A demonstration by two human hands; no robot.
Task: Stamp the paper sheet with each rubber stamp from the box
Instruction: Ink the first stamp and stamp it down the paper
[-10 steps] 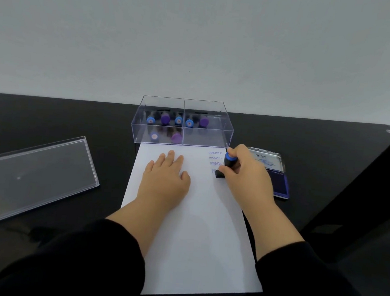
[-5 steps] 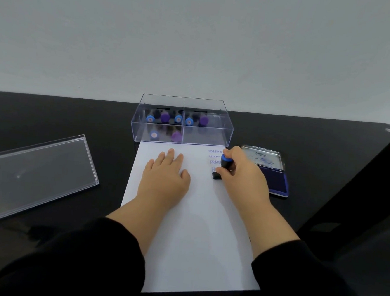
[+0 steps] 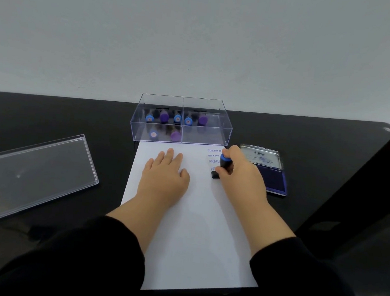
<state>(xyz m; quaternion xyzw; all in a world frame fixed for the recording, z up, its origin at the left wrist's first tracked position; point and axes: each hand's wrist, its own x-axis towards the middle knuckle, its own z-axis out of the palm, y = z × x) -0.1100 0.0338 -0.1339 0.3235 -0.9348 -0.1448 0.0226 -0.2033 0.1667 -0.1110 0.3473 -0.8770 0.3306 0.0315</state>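
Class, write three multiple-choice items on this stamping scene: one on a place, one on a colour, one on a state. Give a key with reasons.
1. Where does the open blue ink pad lie?
A. right of the white paper sheet
B. inside the clear plastic box
C. on the clear lid

2. What colour is the cap of the black-based rubber stamp in the right hand?
A. red
B. blue
C. yellow

3. How is the left hand?
A. gripping a stamp
B. lifted off the table
C. flat on the paper

Key: 1 A, the pad sits on the black table beside the sheet's right edge; 2 B, the cap shows blue above the fingers; 3 C, its fingers lie straight on the sheet.
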